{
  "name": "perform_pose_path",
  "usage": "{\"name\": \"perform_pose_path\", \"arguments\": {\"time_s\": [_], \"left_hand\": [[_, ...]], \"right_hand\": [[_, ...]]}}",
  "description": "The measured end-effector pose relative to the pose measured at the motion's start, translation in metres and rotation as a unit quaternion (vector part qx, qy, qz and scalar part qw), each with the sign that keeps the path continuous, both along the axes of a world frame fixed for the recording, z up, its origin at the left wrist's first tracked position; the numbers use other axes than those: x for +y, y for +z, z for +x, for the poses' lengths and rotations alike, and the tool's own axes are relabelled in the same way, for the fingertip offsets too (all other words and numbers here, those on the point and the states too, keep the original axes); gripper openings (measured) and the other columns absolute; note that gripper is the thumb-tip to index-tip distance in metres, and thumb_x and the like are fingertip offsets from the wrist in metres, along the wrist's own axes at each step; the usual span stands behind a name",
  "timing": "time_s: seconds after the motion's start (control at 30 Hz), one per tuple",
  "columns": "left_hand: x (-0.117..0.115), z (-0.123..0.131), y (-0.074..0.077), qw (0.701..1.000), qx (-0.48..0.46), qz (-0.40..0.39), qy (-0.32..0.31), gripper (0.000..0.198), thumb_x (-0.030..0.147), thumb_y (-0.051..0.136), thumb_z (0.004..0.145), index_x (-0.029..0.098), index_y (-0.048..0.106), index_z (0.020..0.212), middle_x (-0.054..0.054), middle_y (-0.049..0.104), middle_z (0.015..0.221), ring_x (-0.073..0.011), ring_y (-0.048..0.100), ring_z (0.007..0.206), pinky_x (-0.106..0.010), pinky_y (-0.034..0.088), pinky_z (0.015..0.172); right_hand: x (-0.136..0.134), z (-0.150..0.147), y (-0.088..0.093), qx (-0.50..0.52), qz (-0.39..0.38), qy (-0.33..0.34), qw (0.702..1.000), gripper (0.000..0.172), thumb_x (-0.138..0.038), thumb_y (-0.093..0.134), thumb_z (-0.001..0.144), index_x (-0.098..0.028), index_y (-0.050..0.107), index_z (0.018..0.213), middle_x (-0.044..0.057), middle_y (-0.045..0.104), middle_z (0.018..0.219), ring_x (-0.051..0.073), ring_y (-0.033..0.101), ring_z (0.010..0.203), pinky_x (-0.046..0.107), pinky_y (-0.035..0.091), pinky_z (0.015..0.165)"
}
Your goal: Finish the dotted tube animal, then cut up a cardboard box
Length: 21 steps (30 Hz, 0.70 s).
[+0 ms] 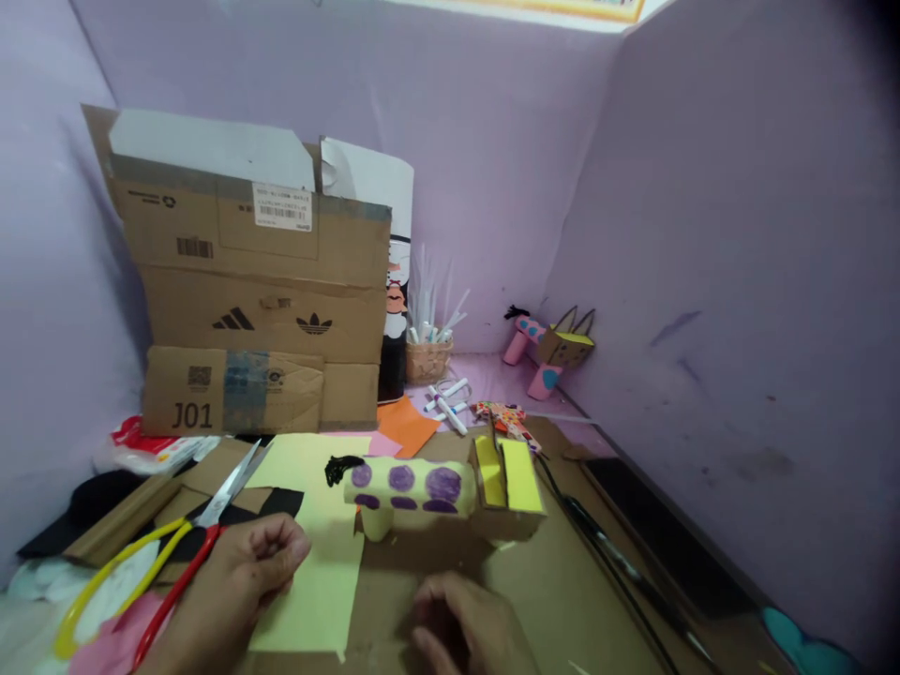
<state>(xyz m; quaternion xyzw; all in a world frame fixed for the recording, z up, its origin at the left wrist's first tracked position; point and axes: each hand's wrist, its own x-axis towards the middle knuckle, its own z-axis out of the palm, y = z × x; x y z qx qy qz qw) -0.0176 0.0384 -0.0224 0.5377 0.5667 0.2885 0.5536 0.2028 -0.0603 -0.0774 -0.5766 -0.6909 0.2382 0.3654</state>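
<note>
My left hand (243,586) rests on a pale yellow sheet of paper (320,562), fingers curled in a loose fist, nothing visible in it. Red and yellow handled scissors (179,553) lie just to its left. My right hand (468,628) sits low on the cardboard mat (562,600), fingers curled downward; whether it holds anything is hidden. Just beyond both hands stands a paper-roll animal (412,487), yellow with purple spots, a black tail and a box-shaped yellow-topped cardboard head (510,487).
Stacked flattened cardboard boxes (253,300) lean against the back wall. A small basket of white sticks (427,356), loose markers (446,403), orange paper (404,422) and a pink craft animal (552,352) sit behind. A dark strip (661,544) runs along the right wall.
</note>
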Motion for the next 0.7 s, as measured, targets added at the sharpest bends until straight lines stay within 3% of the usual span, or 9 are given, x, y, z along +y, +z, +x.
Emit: {"name": "perform_pose_path", "arguments": {"time_s": [0.17,0.27,0.33,0.43,0.5,0.6,0.7], "left_hand": [[-0.007,0.007,-0.005,0.997,0.002,0.077,0.003,0.047,0.054,0.055,0.07,0.018,0.034,0.048,0.007,0.027,0.043,-0.006,0.022,0.04,-0.019,0.016,0.04],[-0.005,0.009,-0.006,0.988,0.036,0.141,0.059,0.05,0.053,0.056,0.07,0.018,0.031,0.044,0.008,0.025,0.038,-0.0049,0.021,0.037,-0.018,0.015,0.038],[-0.001,0.01,-0.007,0.985,0.028,0.122,0.115,0.046,0.05,0.057,0.068,0.018,0.035,0.043,0.007,0.029,0.033,-0.0048,0.023,0.032,-0.018,0.014,0.035],[0.004,0.01,-0.011,0.983,-0.051,0.101,0.145,0.033,0.041,0.055,0.067,0.018,0.041,0.048,0.006,0.037,0.034,-0.0055,0.029,0.03,-0.017,0.018,0.033],[0.005,0.008,-0.016,0.979,-0.075,0.106,0.154,0.028,0.039,0.052,0.066,0.018,0.042,0.051,0.005,0.042,0.038,-0.006,0.035,0.032,-0.016,0.023,0.033],[0.004,0.007,-0.023,0.974,-0.095,0.118,0.166,0.027,0.038,0.053,0.064,0.018,0.041,0.05,0.006,0.039,0.034,-0.006,0.033,0.028,-0.016,0.02,0.03],[0.004,0.011,-0.028,0.966,-0.118,0.151,0.173,0.017,0.03,0.056,0.061,0.017,0.046,0.057,0.008,0.04,0.034,-0.0052,0.029,0.024,-0.015,0.017,0.027]], "right_hand": [[-0.005,0.0,0.014,0.016,0.008,0.004,1.0,0.015,-0.011,0.051,0.071,-0.021,0.057,0.08,0.0,0.063,0.073,0.013,0.056,0.065,0.02,0.04,0.058],[-0.006,0.001,0.015,0.003,0.04,0.013,0.999,0.011,-0.012,0.052,0.071,-0.021,0.057,0.074,0.0,0.062,0.07,0.012,0.054,0.064,0.021,0.038,0.057],[-0.007,0.0,0.015,0.002,0.073,0.019,0.997,0.011,-0.01,0.053,0.069,-0.02,0.058,0.072,-0.001,0.061,0.068,0.012,0.053,0.061,0.02,0.038,0.055],[-0.012,-0.001,0.017,0.049,0.163,0.027,0.985,0.012,-0.009,0.054,0.068,-0.02,0.059,0.071,-0.002,0.058,0.064,0.01,0.051,0.055,0.019,0.038,0.053],[-0.016,0.0,0.021,0.117,0.24,-0.065,0.961,0.007,-0.013,0.059,0.068,-0.02,0.058,0.069,-0.003,0.057,0.062,0.01,0.049,0.053,0.02,0.039,0.052],[-0.018,0.006,0.028,0.165,0.306,-0.184,0.919,0.002,-0.02,0.054,0.076,-0.019,0.053,0.074,-0.003,0.051,0.063,0.01,0.045,0.052,0.021,0.037,0.052],[-0.011,0.021,0.032,0.278,0.354,-0.318,0.834,0.015,-0.029,0.057,0.075,-0.018,0.05,0.083,-0.002,0.048,0.07,0.011,0.047,0.06,0.023,0.04,0.059]]}}
